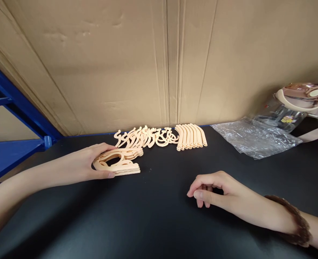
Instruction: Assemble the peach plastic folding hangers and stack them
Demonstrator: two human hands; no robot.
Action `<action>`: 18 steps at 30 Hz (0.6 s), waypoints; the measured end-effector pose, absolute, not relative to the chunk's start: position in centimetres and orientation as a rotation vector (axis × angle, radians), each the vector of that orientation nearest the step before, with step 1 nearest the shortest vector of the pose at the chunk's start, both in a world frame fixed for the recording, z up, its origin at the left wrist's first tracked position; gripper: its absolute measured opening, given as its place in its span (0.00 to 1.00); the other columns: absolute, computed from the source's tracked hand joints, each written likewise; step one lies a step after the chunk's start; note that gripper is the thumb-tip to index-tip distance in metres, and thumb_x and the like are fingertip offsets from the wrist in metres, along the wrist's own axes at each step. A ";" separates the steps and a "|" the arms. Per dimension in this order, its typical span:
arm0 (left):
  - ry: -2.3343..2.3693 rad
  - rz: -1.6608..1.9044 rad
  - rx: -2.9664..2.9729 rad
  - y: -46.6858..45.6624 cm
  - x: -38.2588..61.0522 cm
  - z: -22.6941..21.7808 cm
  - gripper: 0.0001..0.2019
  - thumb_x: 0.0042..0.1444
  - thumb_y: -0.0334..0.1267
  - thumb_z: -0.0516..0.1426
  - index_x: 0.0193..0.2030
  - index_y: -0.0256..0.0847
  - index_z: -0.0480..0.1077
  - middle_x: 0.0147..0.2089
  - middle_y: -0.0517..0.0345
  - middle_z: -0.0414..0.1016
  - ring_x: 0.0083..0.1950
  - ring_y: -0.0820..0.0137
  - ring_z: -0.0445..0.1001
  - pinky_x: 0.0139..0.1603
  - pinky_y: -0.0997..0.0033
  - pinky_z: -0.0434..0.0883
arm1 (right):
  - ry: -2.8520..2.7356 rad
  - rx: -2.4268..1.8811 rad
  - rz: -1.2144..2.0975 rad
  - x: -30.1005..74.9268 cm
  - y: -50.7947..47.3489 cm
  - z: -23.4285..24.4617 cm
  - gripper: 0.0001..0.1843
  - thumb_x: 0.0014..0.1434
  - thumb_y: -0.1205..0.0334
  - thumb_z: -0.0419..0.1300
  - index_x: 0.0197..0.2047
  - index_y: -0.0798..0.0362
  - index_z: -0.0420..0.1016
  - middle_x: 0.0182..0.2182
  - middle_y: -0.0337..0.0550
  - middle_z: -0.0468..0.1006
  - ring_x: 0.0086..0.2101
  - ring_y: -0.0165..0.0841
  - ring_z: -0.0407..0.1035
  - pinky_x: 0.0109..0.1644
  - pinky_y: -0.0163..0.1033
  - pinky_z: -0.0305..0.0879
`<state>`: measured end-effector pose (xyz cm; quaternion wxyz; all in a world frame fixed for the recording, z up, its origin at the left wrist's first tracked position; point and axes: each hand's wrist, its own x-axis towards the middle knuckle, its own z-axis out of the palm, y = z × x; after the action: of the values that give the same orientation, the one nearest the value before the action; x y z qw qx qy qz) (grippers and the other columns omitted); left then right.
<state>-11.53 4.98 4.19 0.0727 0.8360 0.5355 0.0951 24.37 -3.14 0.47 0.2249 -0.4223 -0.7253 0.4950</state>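
Note:
A stack of flat beige hanger parts [128, 167] with curved cut-outs lies on the black table at left of centre. My left hand [98, 162] grips the stack's rounded left end, thumb along the near side and fingers over the far side. Just behind it is a row of beige hooks [137, 136], overlapping one another. Several slim curved arm pieces [191, 136] lie side by side right of the hooks. My right hand [211, 190] rests over the table at right of centre, its fingers loosely curled and apart from the thumb, with nothing visible in them.
Cardboard panels [115, 72] rise behind the table [148, 223]. A blue metal frame [21, 104] stands at the left. On the right, a clear plastic bag [253, 140] lies flat beside a transparent bottle [288, 111] with a brownish lid and strap.

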 end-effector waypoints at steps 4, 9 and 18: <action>1.614 0.300 2.528 4.9 -11.6 4.0 0.27 0.55 0.59 0.54 0.55 0.43 0.67 0.47 0.61 0.77 0.45 0.59 0.76 0.45 0.64 0.71 | -1.996 -1.169 1.368 24.3 -3.2 0.6 0.15 0.65 0.51 0.54 0.40 0.53 0.77 0.29 0.39 0.77 0.31 0.29 0.71 0.35 0.33 0.64; 1.658 0.244 2.510 5.0 -12.5 4.1 0.33 0.53 0.53 0.57 0.64 0.43 0.58 0.57 0.58 0.73 0.54 0.56 0.73 0.53 0.57 0.69 | -1.987 -1.169 1.379 24.2 -3.1 0.6 0.15 0.65 0.52 0.55 0.40 0.53 0.77 0.29 0.39 0.77 0.31 0.29 0.71 0.35 0.32 0.64; 1.674 0.018 2.321 6.1 -13.6 5.1 0.39 0.47 0.45 0.57 0.67 0.37 0.54 0.54 0.54 0.72 0.51 0.60 0.71 0.49 0.69 0.66 | -1.977 -1.170 1.390 24.3 -3.1 0.3 0.15 0.65 0.51 0.55 0.39 0.53 0.77 0.29 0.38 0.77 0.31 0.27 0.70 0.35 0.31 0.64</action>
<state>-13.63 6.15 5.08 0.1397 0.8031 0.5792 0.0064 24.32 -3.08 0.31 0.2261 -0.4244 -0.7173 0.5043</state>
